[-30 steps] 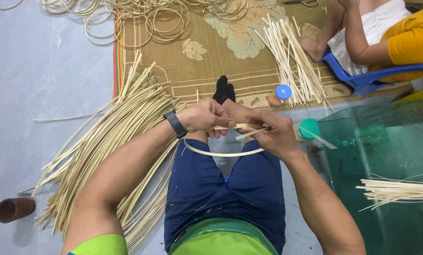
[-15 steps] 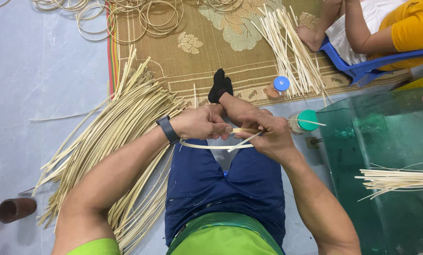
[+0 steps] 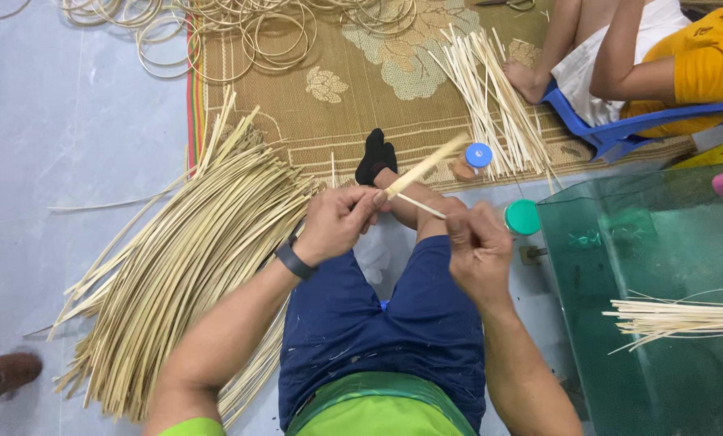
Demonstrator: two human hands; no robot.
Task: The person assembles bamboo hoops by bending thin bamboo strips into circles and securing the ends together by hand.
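Bamboo strip point(image 3: 423, 167) sits pinched in your left hand point(image 3: 341, 220) above your knee, straight, not bent into a ring. Your right hand point(image 3: 478, 246) is closed on a thin splint point(image 3: 420, 207). Finished rings point(image 3: 273, 32) lie on the mat point(image 3: 329, 113); a big strip pile point(image 3: 176, 266) is left.

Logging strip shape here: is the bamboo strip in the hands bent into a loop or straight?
Straight: the bamboo strip juts up from the left hand; right hand holds a thinner sliver.
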